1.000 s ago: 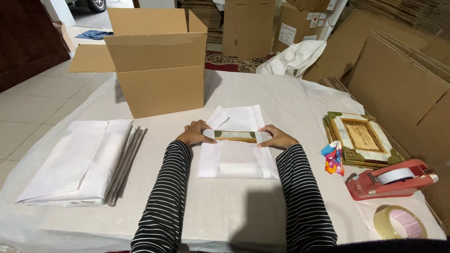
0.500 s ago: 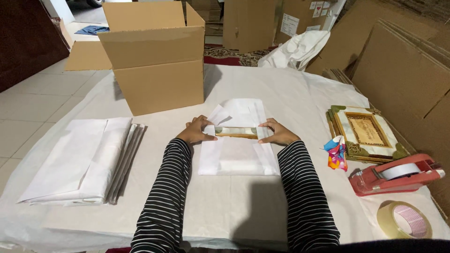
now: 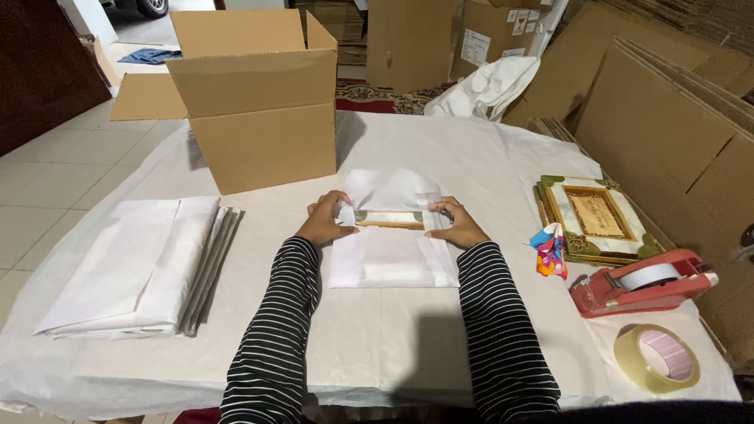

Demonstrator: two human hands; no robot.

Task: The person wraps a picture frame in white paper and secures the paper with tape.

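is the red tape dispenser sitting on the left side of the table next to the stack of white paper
No, the red tape dispenser sits at the table's right edge, beside the stack of picture frames; the stack of white paper lies far left.

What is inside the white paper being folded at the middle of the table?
A strip of gold-edged frame shows between the left hand and right hand. The white paper covers the rest, so its full face is hidden, as is anything beneath it.

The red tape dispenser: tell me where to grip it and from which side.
Grip the red tape dispenser around its low red body just behind the tape roll, coming from above with fingers across its narrow width. It lies lengthwise on the table, right of the right hand, with the far end best avoided, where the cutting edge probably sits.
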